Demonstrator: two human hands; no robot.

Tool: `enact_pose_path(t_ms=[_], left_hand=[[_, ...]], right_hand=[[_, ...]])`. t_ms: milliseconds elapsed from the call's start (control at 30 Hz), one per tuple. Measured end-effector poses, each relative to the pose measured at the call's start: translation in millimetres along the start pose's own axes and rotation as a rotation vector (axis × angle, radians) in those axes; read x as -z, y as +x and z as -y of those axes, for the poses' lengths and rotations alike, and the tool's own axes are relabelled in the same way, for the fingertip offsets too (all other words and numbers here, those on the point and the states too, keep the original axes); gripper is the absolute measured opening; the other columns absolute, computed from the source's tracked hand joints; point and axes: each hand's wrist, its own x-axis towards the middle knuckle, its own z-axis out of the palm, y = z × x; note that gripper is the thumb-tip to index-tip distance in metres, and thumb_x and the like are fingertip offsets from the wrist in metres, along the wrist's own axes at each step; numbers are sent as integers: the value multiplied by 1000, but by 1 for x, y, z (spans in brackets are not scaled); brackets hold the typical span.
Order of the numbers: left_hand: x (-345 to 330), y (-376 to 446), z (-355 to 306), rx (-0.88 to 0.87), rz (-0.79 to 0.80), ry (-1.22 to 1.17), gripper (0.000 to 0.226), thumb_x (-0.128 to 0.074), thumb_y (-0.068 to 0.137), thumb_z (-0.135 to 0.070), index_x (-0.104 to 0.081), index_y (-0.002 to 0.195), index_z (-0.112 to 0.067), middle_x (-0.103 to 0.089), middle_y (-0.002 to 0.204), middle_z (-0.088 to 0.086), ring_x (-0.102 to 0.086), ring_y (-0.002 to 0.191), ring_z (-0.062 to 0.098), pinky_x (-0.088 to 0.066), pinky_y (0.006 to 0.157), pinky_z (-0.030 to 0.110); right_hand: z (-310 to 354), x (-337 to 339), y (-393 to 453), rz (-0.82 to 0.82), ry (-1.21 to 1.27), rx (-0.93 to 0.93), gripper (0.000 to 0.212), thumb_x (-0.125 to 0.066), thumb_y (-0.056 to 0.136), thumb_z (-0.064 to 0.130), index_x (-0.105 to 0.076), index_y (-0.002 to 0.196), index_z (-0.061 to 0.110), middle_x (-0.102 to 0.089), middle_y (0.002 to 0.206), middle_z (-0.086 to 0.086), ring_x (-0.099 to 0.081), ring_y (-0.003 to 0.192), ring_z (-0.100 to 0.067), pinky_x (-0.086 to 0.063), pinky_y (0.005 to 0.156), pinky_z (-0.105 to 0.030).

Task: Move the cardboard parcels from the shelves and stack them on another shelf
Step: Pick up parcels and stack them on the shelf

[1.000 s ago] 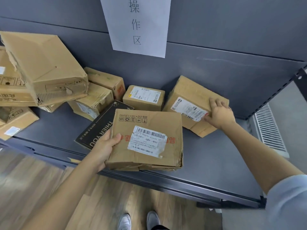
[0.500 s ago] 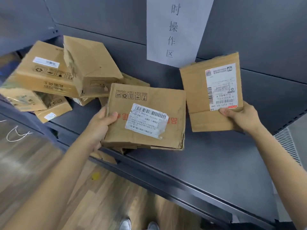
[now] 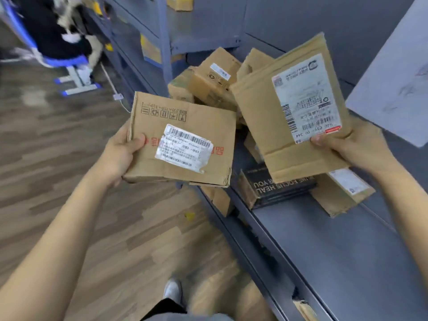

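Early stage: left hand [image 3: 118, 156] grips a flat parcel [image 3: 185, 140], right hand [image 3: 354, 149] pinches a labelled parcel [image 3: 294, 112], both held clear of the shelf [image 3: 347, 239], several boxes [image 3: 208, 82] still there, none stacked

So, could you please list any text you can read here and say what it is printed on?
"GB3" and "03": label on the flat parcel in the left hand.
"00 344": label on the upright parcel in the right hand.
"YOU", "HEAL": black box on the shelf.
Remaining print: too blurred.
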Motion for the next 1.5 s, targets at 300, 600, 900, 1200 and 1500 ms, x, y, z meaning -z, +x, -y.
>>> enact_pose_path(t_ms=[300,600,900,1200,1500], left_hand=[[148,2,36,66,-302,-10,37,-40,98,-2,-56,105,-35,-71,85,-21,-63,80,-1,-48,78,20],[253,28,62,115,-445,1,39,-42,98,-5,-50,126,-31,-67,102,-12,-65,86,4,-50,77,25],[306,78,89,219,-581,-43,34,-43,98,-7,-58,105,-37,-71,89,-17,-66,81,3,-51,71,22],[352,215,86,276,-638,-132,31,-42,99,-9,-53,120,-28,-72,95,-8,-67,83,11,-53,70,27],[389,341,81,274,-706,-116,30,-41,99,-12,-51,121,-30,-68,100,-9,-66,82,6,-52,70,32]], right_hand=[[139,-141,65,221,-180,307,72,-76,75,41,-46,139,29,-63,125,-3,-54,118,-27,-39,85,-29],[211,-276,112,374,-106,341,71,-77,75,38,-46,137,26,-63,125,2,-55,117,-22,-41,84,-27],[230,-386,179,466,-112,206,50,-76,75,38,-59,119,20,-66,118,-4,-57,112,-29,-41,80,-30],[262,-488,292,609,15,81,39,-76,75,35,-63,110,25,-67,107,4,-59,101,-21,-48,89,-37],[314,-576,381,709,206,-31,32,-75,79,29,-64,109,24,-64,97,11,-57,98,-14,-41,82,-27]])
